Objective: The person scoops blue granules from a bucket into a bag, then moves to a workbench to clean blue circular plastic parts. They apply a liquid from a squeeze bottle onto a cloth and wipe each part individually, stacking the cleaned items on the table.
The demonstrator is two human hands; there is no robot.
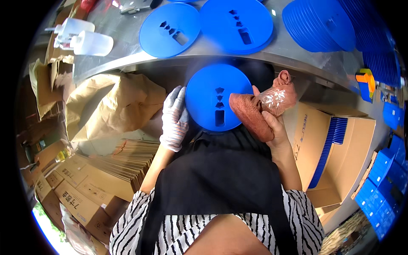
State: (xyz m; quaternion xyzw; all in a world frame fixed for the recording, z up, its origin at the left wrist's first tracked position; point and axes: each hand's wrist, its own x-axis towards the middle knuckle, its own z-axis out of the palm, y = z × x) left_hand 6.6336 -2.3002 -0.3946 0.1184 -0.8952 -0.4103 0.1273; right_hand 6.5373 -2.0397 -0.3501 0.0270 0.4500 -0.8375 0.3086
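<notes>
A round blue plastic disc (202,100) with a column of dark cut-outs and a rectangular slot lies over my lap, below the table's front edge. Along its left rim rests my left hand (175,117), in a thin whitish glove, fingers together against the edge; their tips are partly hidden. My bare right hand (276,129) grips a bunched reddish-brown cloth (251,115), whose folded end overlaps the disc's right side. Clear shiny plastic film (275,98) is wrapped around the cloth's upper part.
On the metal table (127,57) lie more blue discs (170,29), stacked blue discs (316,25) and a white plastic bottle (92,43). A brown paper sack (112,106) and flattened cardboard (123,163) are at left. An open carton (340,157) of blue discs stands at right.
</notes>
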